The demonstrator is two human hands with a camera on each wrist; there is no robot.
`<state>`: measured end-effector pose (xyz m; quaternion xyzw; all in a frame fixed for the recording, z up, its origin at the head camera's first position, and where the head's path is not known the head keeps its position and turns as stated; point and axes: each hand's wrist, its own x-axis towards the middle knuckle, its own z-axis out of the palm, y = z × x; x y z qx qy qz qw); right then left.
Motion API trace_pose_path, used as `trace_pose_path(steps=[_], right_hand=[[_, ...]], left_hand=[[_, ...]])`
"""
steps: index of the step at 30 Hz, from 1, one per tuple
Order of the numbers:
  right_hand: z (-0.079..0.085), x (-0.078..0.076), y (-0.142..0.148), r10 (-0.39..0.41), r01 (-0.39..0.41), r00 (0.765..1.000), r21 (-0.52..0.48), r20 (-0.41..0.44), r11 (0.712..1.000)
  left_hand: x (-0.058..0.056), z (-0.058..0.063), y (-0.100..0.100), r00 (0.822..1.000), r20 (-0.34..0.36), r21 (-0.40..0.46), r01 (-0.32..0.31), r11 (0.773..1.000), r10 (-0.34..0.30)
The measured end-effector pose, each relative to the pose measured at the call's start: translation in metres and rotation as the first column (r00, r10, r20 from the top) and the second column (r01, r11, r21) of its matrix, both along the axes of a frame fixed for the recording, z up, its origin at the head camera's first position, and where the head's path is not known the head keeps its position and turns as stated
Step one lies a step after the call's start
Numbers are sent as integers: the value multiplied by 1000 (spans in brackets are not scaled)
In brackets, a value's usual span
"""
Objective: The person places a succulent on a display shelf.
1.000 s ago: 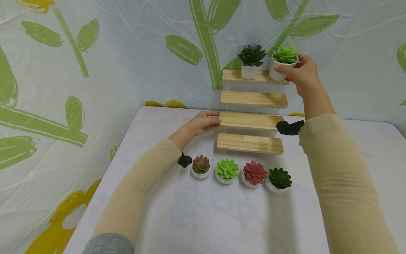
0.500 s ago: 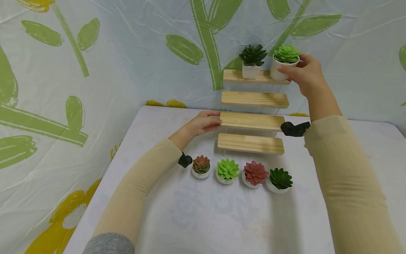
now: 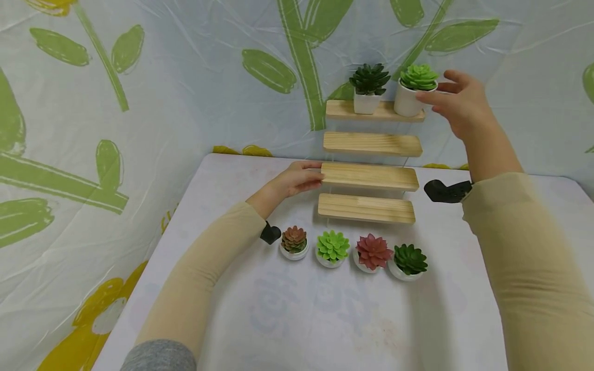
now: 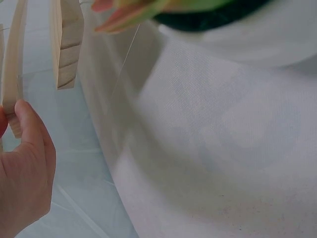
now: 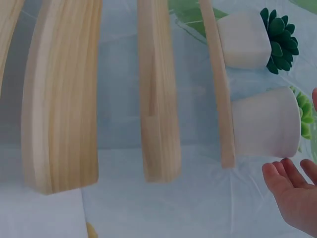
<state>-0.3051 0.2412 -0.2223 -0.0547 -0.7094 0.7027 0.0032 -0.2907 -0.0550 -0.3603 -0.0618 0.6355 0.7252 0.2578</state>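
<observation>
Pot (image 3: 408, 103) on top board (image 3: 341, 110), right end | your right hand (image 3: 464, 105), fingers apart, beside it | your left hand (image 3: 294, 180) clamps third board (image 3: 371, 176) down | left wrist view alone shows digits flanking its end

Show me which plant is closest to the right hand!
The light green plant on the top shelf: its round pot is by the right hand; all others are farther.
</observation>
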Motion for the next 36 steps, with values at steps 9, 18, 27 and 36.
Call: trace_pose_path(steps=[9, 18, 27, 36], right_hand=[[0, 17, 10, 55, -56, 997, -16, -49, 998], [-6, 37, 18, 114, -117, 989, -30, -90, 993], [-27, 57, 27, 228, -214, 963, 109, -143, 971], [-46, 82, 34, 363, -353, 897, 87, -253, 932]], left_hand=[[0, 1, 0, 1000, 6, 2, -8, 1000, 8], [2, 1, -1, 1000, 4, 2, 1, 1000, -1], [1, 0, -2, 1000, 7, 7, 0, 1000, 0], [0, 0, -1, 1000, -2, 6, 4, 1000, -4]])
